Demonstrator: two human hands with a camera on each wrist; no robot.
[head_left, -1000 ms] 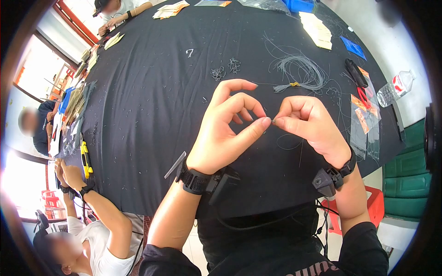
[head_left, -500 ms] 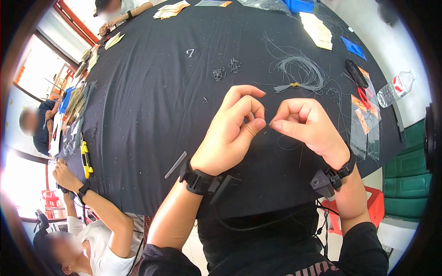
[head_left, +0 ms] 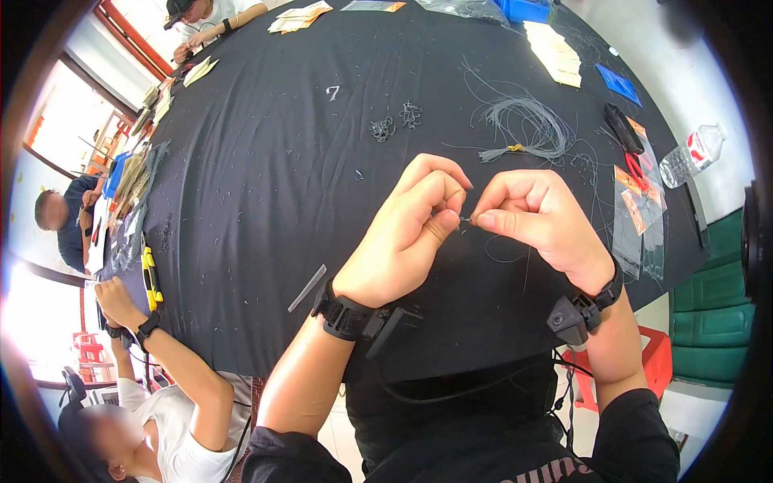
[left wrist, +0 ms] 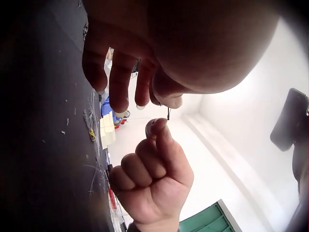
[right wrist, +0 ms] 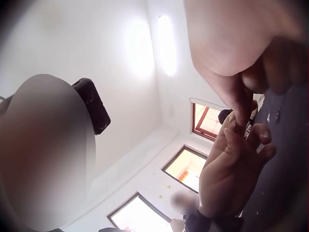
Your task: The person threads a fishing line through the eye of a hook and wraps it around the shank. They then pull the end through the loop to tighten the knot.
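Thumb and fingertips of my left hand [head_left: 403, 241] pinch one end of a tiny dark hook with fishing line [left wrist: 168, 115]. My right hand [head_left: 547, 213] pinches its other end between thumb and curled index finger, leaving only a short stretch showing in the left wrist view. I cannot tell which end each hand holds. Both hands are raised over the black cloth, fingertips almost meeting. A thin loop of line [head_left: 501, 262] hangs beneath the right hand. In the right wrist view the fingers hide most of the held piece.
Beyond the hands lie two small piles of dark hooks [head_left: 382, 129] and a coiled bundle of fishing line [head_left: 527, 125] with a yellow tie. Red-handled scissors [head_left: 636, 171], plastic packets [head_left: 640, 221] and a water bottle [head_left: 692, 154] are at right. Other people sit along the left side.
My left hand has turned and moved slightly right and nearer me; its spread fingers have curled in beside the thumb. The right hand stays almost in place.
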